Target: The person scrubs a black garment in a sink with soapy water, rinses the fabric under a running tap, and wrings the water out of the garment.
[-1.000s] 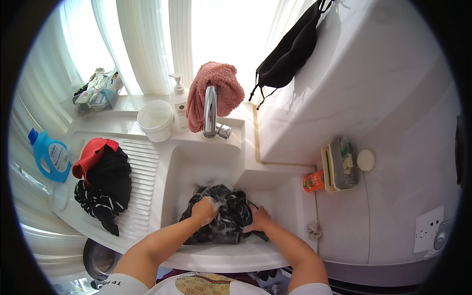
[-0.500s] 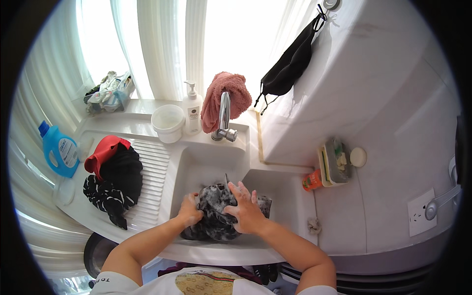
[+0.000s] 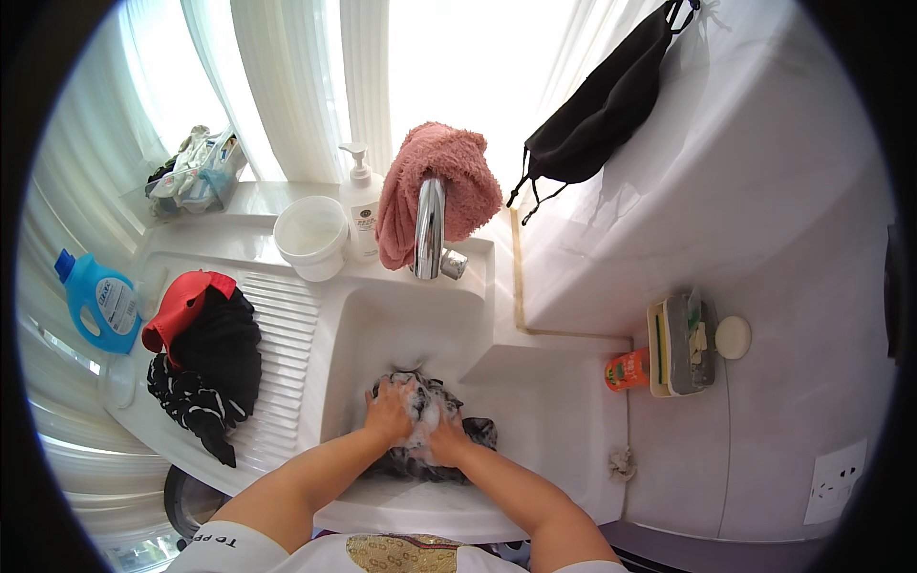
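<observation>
Left hand (image 3: pixel 387 413) and right hand (image 3: pixel 447 439), fingers curled tight, both grip the soapy dark garment (image 3: pixel 420 441) down in the white sink (image 3: pixel 382 329), below the tap (image 3: pixel 430 227).

Garment mostly hidden in the sink

Both hands (image 3: pixel 420 425) and suds covered most of the dark garment (image 3: pixel 478 432); its kind was unclear.
</observation>
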`<action>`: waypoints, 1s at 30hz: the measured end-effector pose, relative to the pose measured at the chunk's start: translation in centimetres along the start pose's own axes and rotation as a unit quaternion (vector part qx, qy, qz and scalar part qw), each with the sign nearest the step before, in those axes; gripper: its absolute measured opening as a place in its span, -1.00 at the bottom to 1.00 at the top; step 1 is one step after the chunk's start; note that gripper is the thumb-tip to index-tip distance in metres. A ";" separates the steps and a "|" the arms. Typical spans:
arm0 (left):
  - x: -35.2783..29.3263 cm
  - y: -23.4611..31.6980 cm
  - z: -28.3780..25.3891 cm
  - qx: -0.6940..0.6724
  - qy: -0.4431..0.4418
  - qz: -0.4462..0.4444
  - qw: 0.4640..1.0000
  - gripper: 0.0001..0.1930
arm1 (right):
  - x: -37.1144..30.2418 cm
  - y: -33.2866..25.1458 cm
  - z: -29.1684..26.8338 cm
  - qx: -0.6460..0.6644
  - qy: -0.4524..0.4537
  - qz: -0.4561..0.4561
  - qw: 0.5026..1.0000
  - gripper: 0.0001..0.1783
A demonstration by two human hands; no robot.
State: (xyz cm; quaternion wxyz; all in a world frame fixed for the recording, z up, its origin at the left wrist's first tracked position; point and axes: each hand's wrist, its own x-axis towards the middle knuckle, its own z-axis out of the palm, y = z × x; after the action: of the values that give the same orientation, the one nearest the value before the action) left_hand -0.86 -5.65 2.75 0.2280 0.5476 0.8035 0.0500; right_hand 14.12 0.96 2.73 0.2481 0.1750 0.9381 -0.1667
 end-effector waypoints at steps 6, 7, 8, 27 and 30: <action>2.9 0.3 -0.7 0.012 0.023 0.004 1.000 -0.35 | 1.0 1.5 -2.7 0.141 0.037 0.050 0.988 -0.22; 2.9 0.4 -1.2 0.008 0.038 0.013 0.999 -0.39 | 1.1 2.9 -3.1 0.234 0.024 0.010 0.972 -0.28; 3.2 0.5 -1.8 -0.034 0.050 -0.013 0.998 -0.45 | 0.8 4.7 -3.5 0.325 0.010 -0.032 0.945 -0.35; -9.7 -1.4 -14.6 -0.138 -0.049 0.101 0.984 0.02 | -6.7 -5.1 -10.8 0.339 0.157 0.019 0.928 0.16; -6.7 -1.1 -9.0 -0.101 0.012 0.088 0.991 -0.36 | -3.6 -6.6 -7.5 0.323 0.102 0.044 0.940 0.47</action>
State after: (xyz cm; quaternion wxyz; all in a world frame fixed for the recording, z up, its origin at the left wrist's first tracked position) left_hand -3.56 -10.61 12.50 0.2675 0.5895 0.7458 0.1571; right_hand 11.27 -2.74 12.25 0.0883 0.3033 0.8456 -0.4304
